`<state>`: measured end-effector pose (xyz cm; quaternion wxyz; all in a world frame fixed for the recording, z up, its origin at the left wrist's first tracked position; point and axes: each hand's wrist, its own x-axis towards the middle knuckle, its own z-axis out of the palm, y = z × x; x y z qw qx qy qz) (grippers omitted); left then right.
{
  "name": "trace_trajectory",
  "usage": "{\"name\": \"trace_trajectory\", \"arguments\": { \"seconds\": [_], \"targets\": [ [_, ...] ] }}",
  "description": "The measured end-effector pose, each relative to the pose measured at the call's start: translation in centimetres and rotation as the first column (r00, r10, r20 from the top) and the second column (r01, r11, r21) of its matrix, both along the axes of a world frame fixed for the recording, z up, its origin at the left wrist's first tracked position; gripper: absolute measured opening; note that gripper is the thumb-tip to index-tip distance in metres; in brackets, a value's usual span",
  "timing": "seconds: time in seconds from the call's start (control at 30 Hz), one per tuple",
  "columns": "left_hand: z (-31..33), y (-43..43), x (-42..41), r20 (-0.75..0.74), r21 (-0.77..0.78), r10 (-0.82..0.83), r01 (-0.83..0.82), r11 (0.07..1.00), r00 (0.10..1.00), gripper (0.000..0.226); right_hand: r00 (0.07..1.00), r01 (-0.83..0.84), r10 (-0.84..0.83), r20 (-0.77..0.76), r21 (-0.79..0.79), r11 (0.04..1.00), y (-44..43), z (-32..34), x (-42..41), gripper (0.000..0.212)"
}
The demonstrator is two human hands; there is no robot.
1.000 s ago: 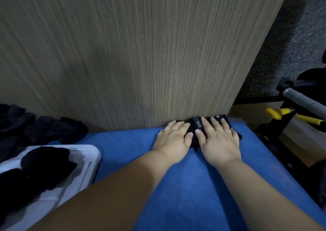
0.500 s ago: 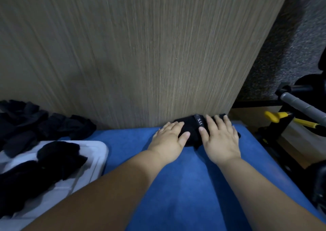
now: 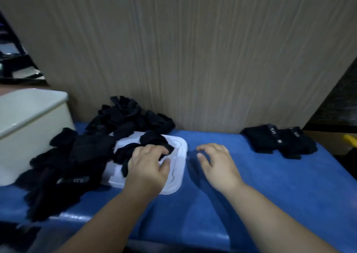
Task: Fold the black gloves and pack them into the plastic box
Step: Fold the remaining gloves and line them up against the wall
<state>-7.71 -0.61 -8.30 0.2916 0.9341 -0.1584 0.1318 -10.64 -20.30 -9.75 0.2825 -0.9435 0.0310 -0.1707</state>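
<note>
A heap of loose black gloves (image 3: pixel 123 115) spreads over the left of the blue table (image 3: pixel 280 190) and onto a flat white lid (image 3: pixel 179 152). My left hand (image 3: pixel 148 167) lies on the lid, its fingers curled round one black glove (image 3: pixel 152 140) from the heap. My right hand (image 3: pixel 216 163) hovers just right of the lid with relaxed fingers and holds nothing. Two folded black gloves (image 3: pixel 278 142) lie side by side at the far right, against the panel. The cream plastic box (image 3: pixel 29 117) stands at the far left.
A tall wood-grain panel (image 3: pixel 193 59) closes off the back of the table. A yellow object (image 3: pixel 350 139) pokes in past the table's right edge. Dark shelving shows at the upper left.
Both hands left the folded gloves and moved left to the lid. My left hand took hold of a loose glove. The view swung left, bringing the box and heap into sight.
</note>
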Motion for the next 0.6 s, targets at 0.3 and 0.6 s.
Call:
{"name": "trace_trajectory", "arguments": {
  "seconds": [0.3,0.6],
  "targets": [
    [-1.6,3.0,1.7,-0.188,-0.018,0.021,-0.025,1.0,0.982,0.043,0.976,-0.072,0.084,-0.201,0.065,0.995,7.8,-0.7,4.8,0.052],
    [-1.0,2.7,3.2,-0.275,-0.112,0.016,-0.049,0.993,0.961,0.042,0.988,0.019,-0.006,-0.153,0.083,0.996,7.8,-0.9,7.0,0.008]
  ]
}}
